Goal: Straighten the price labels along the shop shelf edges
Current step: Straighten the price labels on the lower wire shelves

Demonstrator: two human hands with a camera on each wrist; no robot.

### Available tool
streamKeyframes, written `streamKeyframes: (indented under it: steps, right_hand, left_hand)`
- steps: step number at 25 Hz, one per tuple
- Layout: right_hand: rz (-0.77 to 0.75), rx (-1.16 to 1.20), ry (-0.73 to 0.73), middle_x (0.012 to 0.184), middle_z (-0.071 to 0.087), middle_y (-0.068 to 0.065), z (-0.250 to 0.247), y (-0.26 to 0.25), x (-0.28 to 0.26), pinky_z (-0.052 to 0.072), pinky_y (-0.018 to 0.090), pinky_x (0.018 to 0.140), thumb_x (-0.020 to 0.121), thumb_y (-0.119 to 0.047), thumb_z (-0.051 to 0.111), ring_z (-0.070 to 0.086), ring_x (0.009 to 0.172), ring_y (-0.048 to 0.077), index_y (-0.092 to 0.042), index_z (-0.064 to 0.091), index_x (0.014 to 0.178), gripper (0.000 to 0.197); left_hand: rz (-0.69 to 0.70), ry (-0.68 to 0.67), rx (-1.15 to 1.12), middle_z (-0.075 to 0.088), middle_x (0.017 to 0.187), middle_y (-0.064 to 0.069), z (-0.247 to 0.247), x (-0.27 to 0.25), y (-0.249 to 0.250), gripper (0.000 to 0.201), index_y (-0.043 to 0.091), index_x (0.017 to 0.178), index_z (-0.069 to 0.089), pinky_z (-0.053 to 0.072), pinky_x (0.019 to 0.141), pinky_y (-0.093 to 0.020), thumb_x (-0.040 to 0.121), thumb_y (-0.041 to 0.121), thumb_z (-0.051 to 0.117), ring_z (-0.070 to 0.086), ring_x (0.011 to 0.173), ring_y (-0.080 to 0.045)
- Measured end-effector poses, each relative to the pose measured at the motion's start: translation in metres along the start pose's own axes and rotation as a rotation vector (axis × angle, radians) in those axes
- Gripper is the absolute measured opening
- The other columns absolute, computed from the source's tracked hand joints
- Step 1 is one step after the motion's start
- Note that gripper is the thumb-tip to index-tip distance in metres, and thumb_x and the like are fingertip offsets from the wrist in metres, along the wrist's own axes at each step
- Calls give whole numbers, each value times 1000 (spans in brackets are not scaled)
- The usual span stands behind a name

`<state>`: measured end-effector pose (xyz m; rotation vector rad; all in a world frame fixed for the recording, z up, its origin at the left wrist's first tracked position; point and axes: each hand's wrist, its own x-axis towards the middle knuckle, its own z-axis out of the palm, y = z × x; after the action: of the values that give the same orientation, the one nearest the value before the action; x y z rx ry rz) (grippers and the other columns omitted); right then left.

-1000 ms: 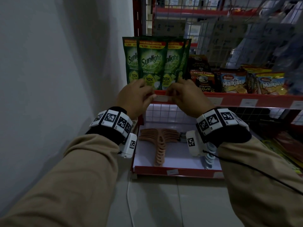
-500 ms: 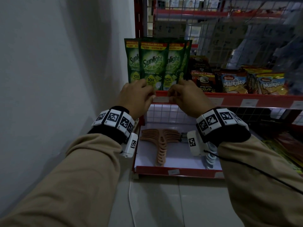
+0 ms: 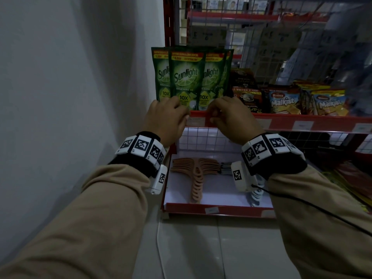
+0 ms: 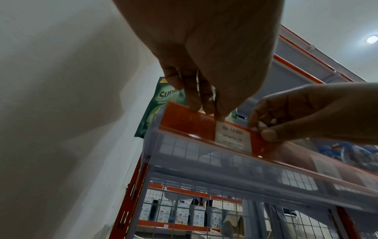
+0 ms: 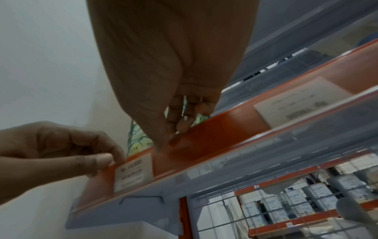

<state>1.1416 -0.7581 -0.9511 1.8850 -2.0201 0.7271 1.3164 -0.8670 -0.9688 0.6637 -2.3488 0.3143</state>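
Both hands are up at the red shelf edge, close together with a small gap between them. The left hand has its thumb and curled fingers pinching the strip at the left end of a white price label; the label sits in the clear strip on that edge, just below the green soap pouches. The right hand pinches the strip at the label's right end, thumb on the front and fingers bent over the top. The label looks level in its strip. Further right along the same edge sit more labels, under the biscuit packs. On the lower shelf lies a stack of brown hangers
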Motion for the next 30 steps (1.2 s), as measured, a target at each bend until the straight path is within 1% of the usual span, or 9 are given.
streamKeyframes:
  steps: [3, 6, 8, 12, 15, 21, 26, 28, 30]
  right_hand:
    - [4, -71, 21, 105, 59, 6, -9, 10, -9, 37, 32, 78, 82, -19, 68, 50, 100, 28, -16, 61, 105, 24]
    - [31, -142, 16, 109, 58, 8, -22, 28, -21, 42, 40, 86, 80, -22, 70, 48, 108, 32, -15, 62, 103, 26]
    - [47, -191, 24, 111, 58, 9, -30, 43, -30, 42, 41, 87, 78, -21, 70, 47, 106, 32, -15, 61, 104, 28]
    - [114, -228, 69, 106, 58, 11, -42, 73, -50, 34, 37, 84, 75, -17, 73, 44, 104, 33, -12, 61, 105, 33]
    - [119, -238, 73, 104, 56, 14, -43, 84, -58, 33, 38, 83, 74, -15, 73, 43, 102, 33, -10, 59, 107, 36]
    - [34, -197, 97, 105, 54, 18, -39, 87, -59, 28, 32, 78, 81, -1, 59, 46, 97, 35, -3, 59, 105, 24]
    - [12, -248, -10, 111, 55, 13, -40, 84, -55, 36, 39, 85, 86, -15, 57, 45, 102, 32, -10, 60, 115, 29]
    - [40, -217, -33, 111, 53, 12, -42, 84, -50, 39, 39, 85, 88, -20, 58, 46, 104, 31, -12, 61, 111, 25]
    - [66, -29, 35, 104, 55, 11, -46, 87, -47, 43, 36, 80, 88, -18, 61, 52, 96, 26, -11, 64, 102, 16]
  left_hand:
    - [-5, 40, 56, 58, 99, -5, -1, 0, 6, 20, 18, 102, 64, 34, 82, -41, 90, 28, 51, 53, 95, -27]
    - [-15, 60, 92, 58, 100, -6, 0, 3, 17, 20, 17, 99, 63, 33, 82, -41, 86, 29, 54, 50, 97, -28]
    - [4, 45, 72, 57, 105, -6, 2, 8, 31, 25, 16, 105, 63, 34, 84, -41, 86, 31, 54, 49, 101, -29]
    - [109, -55, -2, 53, 117, -6, 16, 19, 79, 39, 17, 125, 55, 33, 90, -39, 90, 33, 51, 45, 111, -27]
    - [144, -69, -26, 50, 122, -7, 27, 24, 110, 44, 14, 130, 51, 32, 93, -38, 90, 32, 52, 44, 114, -27]
    - [97, 20, -161, 52, 107, -12, 37, 35, 127, 32, 7, 112, 58, 42, 85, -42, 83, 20, 59, 47, 102, -30]
    - [61, 39, -188, 54, 104, -12, 41, 37, 130, 27, 7, 107, 59, 41, 82, -43, 82, 16, 58, 48, 100, -31]
    - [48, 32, -198, 54, 103, -12, 42, 39, 130, 24, 8, 105, 59, 41, 82, -42, 83, 16, 58, 48, 99, -31]
    - [36, 34, -228, 54, 101, -11, 42, 41, 131, 20, 8, 103, 60, 40, 82, -41, 84, 16, 58, 47, 97, -29]
